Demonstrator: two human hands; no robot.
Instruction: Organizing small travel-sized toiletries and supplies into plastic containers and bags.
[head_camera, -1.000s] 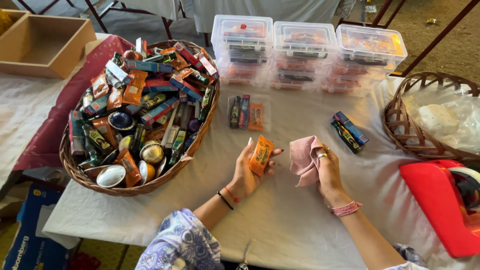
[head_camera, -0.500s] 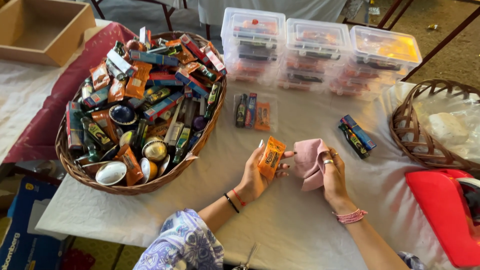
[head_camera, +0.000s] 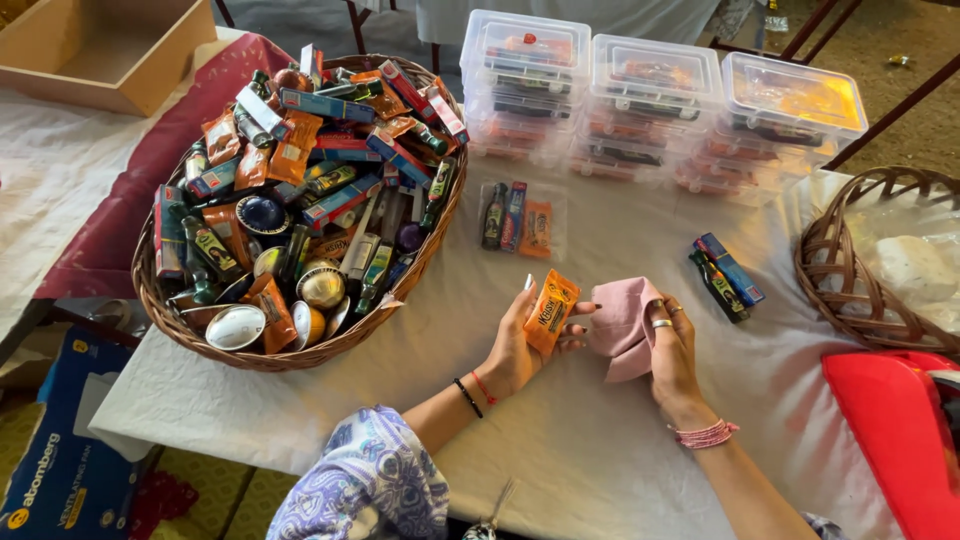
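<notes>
While both hands are resting low on the white tablecloth (head_camera: 600, 450), an orange sachet (head_camera: 551, 312) is being pinched upright in the left hand (head_camera: 520, 345), its long axis tilting up and slightly right. Just beside it, a pink cloth pouch (head_camera: 620, 325) is being gripped by the right hand (head_camera: 672, 350), its mouth facing the sachet.
</notes>
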